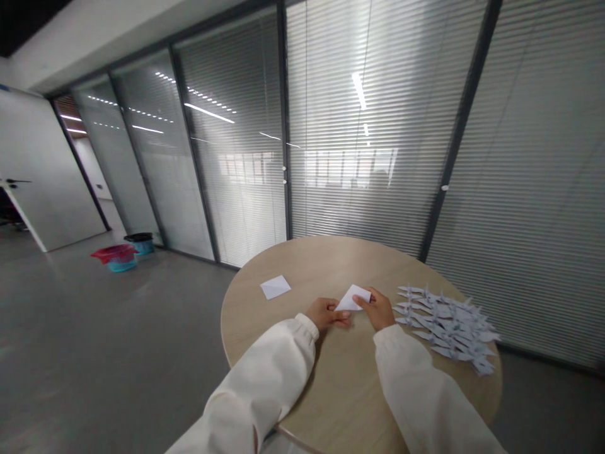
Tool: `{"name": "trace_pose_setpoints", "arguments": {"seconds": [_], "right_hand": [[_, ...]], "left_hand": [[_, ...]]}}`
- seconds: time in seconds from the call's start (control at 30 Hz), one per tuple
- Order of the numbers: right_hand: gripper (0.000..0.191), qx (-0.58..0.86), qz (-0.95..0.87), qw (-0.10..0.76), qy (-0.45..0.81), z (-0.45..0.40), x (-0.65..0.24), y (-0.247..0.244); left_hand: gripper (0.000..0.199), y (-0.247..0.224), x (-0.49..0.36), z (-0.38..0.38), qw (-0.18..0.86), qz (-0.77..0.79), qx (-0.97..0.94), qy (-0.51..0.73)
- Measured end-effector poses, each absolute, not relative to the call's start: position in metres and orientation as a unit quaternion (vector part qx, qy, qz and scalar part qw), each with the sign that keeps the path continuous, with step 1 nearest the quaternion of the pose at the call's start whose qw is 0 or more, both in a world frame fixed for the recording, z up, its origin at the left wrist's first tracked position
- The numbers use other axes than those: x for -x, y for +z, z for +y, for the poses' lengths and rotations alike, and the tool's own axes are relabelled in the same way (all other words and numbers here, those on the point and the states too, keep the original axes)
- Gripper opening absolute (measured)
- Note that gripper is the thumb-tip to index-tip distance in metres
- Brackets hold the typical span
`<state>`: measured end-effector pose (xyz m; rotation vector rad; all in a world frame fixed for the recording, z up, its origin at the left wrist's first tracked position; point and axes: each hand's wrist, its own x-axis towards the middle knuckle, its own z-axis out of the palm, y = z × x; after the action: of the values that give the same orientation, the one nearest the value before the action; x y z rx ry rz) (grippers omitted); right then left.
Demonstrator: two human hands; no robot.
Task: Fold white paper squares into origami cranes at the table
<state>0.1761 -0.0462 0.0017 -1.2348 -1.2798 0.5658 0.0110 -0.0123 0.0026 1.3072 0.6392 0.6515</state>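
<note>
You're holding a folded white paper triangle (pixel 350 298) just above the middle of the round wooden table (pixel 302 265). Your right hand (pixel 375 309) pinches it between thumb and fingers, while your left hand (pixel 326 313) lies curled against its lower corner; whether that one grips, I can't tell. A flat square paper sheet (pixel 275 287) lies on the table's left side, and a crowded heap of origami cranes (pixel 444 325) covers its right side, just beside your right hand. Off the table's left edge, on the grey floor, sit a red-and-teal bin (pixel 116 257) and a black-and-teal bin (pixel 140 243) — both well apart from your hands.
</note>
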Motion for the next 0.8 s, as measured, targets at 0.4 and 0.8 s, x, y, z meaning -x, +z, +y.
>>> {"name": "trace_pose_setpoints", "arguments": {"seconds": [0.4,0.8], "right_hand": [[0.043,0.505,-0.550,0.593,0.301,-0.054,-0.167,0.009],[0.040,0.503,-0.563,0.541,0.370,-0.056,-0.161,0.010]], "left_hand": [[0.038,0.006,-0.006,-0.003,0.696,0.290,-0.512,0.412],[0.035,0.006,-0.007,0.000,0.672,0.307,-0.506,0.445]]}}
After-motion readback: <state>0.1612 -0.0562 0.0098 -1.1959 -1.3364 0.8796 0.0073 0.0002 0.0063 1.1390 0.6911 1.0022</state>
